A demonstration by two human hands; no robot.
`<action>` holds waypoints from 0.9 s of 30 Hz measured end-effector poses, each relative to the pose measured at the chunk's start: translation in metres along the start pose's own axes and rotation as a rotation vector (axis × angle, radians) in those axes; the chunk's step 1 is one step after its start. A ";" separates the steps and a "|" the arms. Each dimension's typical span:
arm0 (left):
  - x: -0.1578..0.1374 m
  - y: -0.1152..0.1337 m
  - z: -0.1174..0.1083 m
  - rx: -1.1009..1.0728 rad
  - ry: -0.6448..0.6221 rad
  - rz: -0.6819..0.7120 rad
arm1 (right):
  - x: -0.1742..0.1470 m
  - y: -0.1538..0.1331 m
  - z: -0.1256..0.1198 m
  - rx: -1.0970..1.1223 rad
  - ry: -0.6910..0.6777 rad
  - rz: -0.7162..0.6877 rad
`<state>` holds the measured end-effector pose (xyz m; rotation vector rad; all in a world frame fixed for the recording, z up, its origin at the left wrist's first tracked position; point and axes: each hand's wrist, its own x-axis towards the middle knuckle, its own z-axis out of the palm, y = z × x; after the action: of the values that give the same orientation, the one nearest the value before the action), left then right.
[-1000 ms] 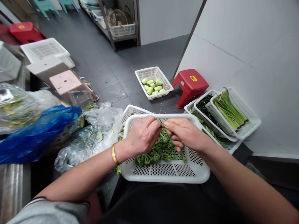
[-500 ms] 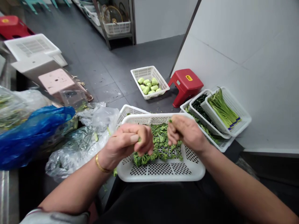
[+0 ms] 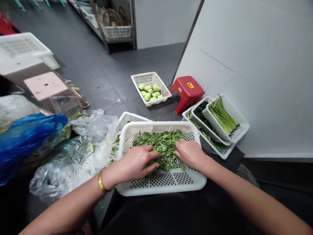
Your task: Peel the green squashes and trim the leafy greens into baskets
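A white perforated plastic basket (image 3: 161,188) rests over my dark-clad lap, with a loose layer of small broccoli florets (image 3: 166,143) on thin green stems inside it. My left hand (image 3: 140,161), with a gold bangle at the wrist, reaches over the left part of the florets. Its thumb and fingers are apart and touch the greens. At the right edge of the pile is my right hand (image 3: 189,151), its bent fingers apart and their tips against the florets. Whether a small piece lies under either hand's fingertips is hidden.
Another white basket (image 3: 132,117) lies beneath this one. Clear plastic bags (image 3: 70,166) and a blue bag (image 3: 31,133) crowd the left. Ahead stand a basket of pale green vegetables (image 3: 151,93) and a red stool (image 3: 188,91). Stacked baskets (image 3: 241,120) with long green stalks sit right.
Both hands have come down from above the basket, where they were closed on small green bits, into the florets. Their fingers have loosened. The view has shifted slightly right.
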<state>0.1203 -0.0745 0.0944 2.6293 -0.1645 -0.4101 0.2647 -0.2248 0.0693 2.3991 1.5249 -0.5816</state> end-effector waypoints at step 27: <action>-0.017 -0.017 -0.010 -0.114 0.056 0.105 | -0.022 0.026 -0.049 0.642 -0.056 -0.307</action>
<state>0.1081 -0.0518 0.0988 2.5038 -0.2526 -0.3013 0.2894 -0.2342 0.1228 2.5391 1.9185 -1.3730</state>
